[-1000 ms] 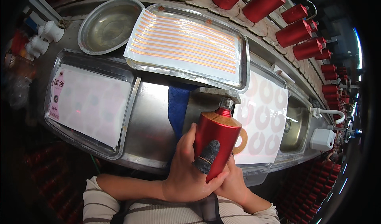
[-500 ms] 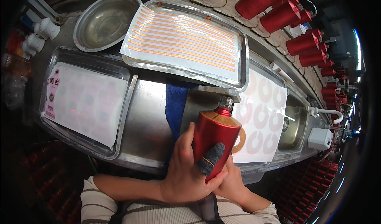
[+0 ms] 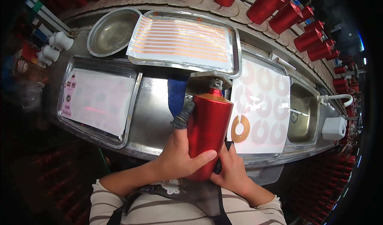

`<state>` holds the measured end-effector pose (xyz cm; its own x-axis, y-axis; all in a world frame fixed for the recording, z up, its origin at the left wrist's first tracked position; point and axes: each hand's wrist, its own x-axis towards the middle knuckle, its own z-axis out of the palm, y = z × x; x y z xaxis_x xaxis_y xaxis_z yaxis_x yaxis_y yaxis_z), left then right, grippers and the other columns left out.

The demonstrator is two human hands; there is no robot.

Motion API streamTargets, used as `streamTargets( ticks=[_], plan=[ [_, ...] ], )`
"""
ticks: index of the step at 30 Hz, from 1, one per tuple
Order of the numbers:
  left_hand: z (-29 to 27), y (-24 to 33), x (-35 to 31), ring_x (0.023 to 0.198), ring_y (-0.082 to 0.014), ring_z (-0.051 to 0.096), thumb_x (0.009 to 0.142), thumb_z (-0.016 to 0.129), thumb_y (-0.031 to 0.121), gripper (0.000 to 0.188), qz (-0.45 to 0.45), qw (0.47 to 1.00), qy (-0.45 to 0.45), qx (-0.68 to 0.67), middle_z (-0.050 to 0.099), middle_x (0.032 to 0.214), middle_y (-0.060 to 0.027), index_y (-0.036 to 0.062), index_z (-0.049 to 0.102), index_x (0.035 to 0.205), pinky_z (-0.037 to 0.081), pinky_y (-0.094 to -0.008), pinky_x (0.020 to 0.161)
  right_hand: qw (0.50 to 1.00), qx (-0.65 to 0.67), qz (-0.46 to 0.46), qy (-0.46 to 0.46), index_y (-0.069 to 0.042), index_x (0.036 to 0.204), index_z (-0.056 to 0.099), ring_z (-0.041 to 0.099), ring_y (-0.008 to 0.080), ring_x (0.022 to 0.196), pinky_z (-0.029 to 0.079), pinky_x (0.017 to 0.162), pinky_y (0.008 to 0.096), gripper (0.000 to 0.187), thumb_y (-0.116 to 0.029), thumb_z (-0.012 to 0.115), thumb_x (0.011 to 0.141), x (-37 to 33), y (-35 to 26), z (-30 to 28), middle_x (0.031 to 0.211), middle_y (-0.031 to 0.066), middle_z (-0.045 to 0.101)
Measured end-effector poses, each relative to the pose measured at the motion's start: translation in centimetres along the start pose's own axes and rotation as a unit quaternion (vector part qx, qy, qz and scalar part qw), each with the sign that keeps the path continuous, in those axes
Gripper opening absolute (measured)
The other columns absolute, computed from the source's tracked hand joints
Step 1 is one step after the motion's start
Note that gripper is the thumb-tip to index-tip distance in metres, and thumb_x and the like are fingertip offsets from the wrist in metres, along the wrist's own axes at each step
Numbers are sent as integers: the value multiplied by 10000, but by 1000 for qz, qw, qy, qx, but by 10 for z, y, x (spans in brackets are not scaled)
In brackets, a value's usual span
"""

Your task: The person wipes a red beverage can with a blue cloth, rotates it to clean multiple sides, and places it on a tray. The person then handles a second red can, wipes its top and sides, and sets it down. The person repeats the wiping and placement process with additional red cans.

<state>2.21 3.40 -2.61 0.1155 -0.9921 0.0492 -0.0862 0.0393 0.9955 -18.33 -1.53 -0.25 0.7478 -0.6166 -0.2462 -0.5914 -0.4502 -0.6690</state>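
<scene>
A red bottle [image 3: 209, 125] stands nearly upright in front of me, with a clear faceted stopper and a gold band round its shoulder. My left hand [image 3: 177, 155] closes on its left side, one fingertip in a dark grey cover, another bare finger across the front. Low on the bottle's right side, my right hand [image 3: 233, 171] grips it too; its fingers are partly hidden and one wears a black cover. Just right of the bottle, a gold C-shaped label [image 3: 240, 128] lies on a white backing sheet [image 3: 263, 144] showing several faint ring marks.
Behind, a metal tray [image 3: 238, 61] holds a sheet of orange-gold strips [image 3: 179, 37]. A round metal basin [image 3: 113, 31] sits beside it. At left another tray [image 3: 129, 117] bears white and pink sheets [image 3: 99, 97]. A blue cloth [image 3: 176, 95], sink [image 3: 301, 117] and several red bottles [image 3: 263, 5] surround the workspace.
The bottle has turned and come more upright, shifting slightly left. The grey-covered finger has gone from its front to its left side. The gold C-shaped label, partly hidden before, now shows fully.
</scene>
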Motion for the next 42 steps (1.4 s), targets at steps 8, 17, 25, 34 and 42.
streamTargets(
  ticks=[8,17,25,34,42],
  plan=[
    [-8,8,4,1305,-303,521,922,729,271,971,3,999,-41,16,459,1435,-247,-50,56,1544,393,-411,1109,999,8,-27,29,32,1591,124,623,458,809,545,646,476,1136,-234,825,737,-3,2,3,1069,290,516],
    [-15,12,7,1376,-270,420,931,721,284,914,-68,994,-63,-57,398,1481,-212,-32,103,1527,336,-408,1150,997,23,-32,68,44,1568,212,614,457,883,546,725,472,1053,-187,801,727,-1,-3,10,1053,271,524],
    [-4,18,-2,1073,-278,649,914,759,327,673,-41,998,30,43,621,1166,-238,-79,384,1298,524,-387,916,991,36,-50,120,-15,1580,268,618,403,938,537,780,430,997,-147,771,729,-3,2,18,1070,245,545],
    [-1,15,-35,1364,-266,494,905,779,207,839,-62,997,36,2,491,1464,-210,-57,284,1528,397,-387,1139,950,308,38,34,-1,1551,382,504,39,707,423,627,196,991,-114,806,661,-10,0,1,1268,55,587],
    [8,11,-31,1129,-345,671,892,788,316,735,56,993,99,39,651,1222,-262,-93,418,1378,521,-397,945,875,482,35,21,21,1452,501,517,42,761,427,676,203,757,-295,807,837,23,10,-12,1152,12,650]
  ],
)
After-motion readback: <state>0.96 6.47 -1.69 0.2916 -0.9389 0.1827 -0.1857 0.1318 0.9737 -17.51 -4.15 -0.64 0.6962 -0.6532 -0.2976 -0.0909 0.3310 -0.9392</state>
